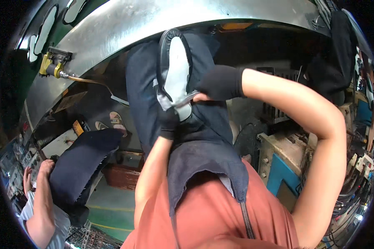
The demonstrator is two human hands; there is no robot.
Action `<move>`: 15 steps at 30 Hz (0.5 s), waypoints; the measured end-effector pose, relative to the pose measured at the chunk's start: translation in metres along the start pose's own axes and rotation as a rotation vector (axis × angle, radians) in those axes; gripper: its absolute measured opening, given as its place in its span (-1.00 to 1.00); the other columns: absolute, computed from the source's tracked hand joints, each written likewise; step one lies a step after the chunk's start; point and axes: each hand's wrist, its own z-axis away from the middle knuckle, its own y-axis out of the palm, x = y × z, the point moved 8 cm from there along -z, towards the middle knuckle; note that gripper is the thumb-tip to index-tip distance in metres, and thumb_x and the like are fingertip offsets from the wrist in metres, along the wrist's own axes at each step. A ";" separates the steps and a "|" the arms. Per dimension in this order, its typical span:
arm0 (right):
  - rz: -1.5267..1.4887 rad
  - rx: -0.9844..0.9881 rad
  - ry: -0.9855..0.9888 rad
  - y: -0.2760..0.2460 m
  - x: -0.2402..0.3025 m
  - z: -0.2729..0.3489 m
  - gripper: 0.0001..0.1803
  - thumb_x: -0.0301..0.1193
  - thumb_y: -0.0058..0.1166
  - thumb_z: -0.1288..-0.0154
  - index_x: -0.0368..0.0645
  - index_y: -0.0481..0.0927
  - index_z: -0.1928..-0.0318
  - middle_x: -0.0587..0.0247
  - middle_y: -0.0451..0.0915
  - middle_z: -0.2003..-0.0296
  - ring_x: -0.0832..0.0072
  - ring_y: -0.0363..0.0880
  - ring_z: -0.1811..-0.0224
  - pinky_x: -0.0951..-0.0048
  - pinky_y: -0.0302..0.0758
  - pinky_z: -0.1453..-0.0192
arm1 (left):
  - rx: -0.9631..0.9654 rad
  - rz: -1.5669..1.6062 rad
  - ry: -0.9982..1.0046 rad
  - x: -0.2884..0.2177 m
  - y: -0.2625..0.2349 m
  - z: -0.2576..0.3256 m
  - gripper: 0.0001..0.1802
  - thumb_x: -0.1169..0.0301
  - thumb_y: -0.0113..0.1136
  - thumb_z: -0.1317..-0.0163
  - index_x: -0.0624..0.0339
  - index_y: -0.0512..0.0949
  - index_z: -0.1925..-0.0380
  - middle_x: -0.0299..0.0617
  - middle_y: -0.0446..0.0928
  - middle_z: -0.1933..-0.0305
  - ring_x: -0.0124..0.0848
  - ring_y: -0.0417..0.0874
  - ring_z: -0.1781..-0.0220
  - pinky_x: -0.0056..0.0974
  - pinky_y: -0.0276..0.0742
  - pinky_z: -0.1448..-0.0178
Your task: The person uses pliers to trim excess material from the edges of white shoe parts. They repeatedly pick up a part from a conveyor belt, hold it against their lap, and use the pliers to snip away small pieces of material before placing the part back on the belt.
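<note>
Mid-frame, left grip (pixel 168 118) clasps a black-rimmed, white-soled shoe (pixel 178 66) (likely stiff; best held by its rim); right grip (pixel 214 86) pinches a grey strip (pixel 186 99).

White rimmed with black on the shoe (pixel 177 72). Left of it, yellow and black on the tool (pixel 51 68).

Head view, fisheye: I'm looking steeply down, chest (pixel 207 211) looming close at lower centre, left hand (pixel 169 119) and right hand (pixel 214 84) showing mid-frame, bench (pixel 124 27) curving across the top.
</note>
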 end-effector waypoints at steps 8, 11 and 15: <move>0.443 -0.178 0.522 0.049 0.044 -0.029 -0.74 -0.20 -0.05 -0.22 -0.06 0.62 0.34 0.14 0.62 0.35 0.20 0.61 0.27 0.24 0.53 0.27 | -0.078 -0.053 0.013 -0.006 -0.018 -0.022 -0.53 0.24 -0.13 -0.35 0.33 0.18 -0.12 0.15 0.41 -0.01 -0.07 0.46 -0.05 -0.13 0.35 -0.11; 0.169 -0.365 -0.122 0.017 0.065 -0.004 -0.60 -0.04 -0.10 -0.30 -0.13 0.55 0.34 0.05 0.57 0.39 0.07 0.56 0.30 0.16 0.51 0.24 | 0.068 -0.298 0.178 -0.030 -0.047 -0.035 -0.69 0.22 -0.13 -0.34 0.23 0.41 0.14 0.10 0.50 0.25 -0.09 0.54 0.19 -0.13 0.42 0.09; -0.213 -0.471 0.093 0.002 0.018 0.042 -0.51 -0.06 -0.17 -0.36 -0.25 0.58 0.37 -0.13 0.57 0.42 0.00 0.59 0.37 0.18 0.51 0.25 | 0.137 -0.118 -0.247 -0.034 -0.053 -0.044 -0.55 0.06 -0.16 -0.37 0.15 0.58 0.37 -0.07 0.54 0.52 -0.27 0.57 0.44 -0.20 0.47 0.27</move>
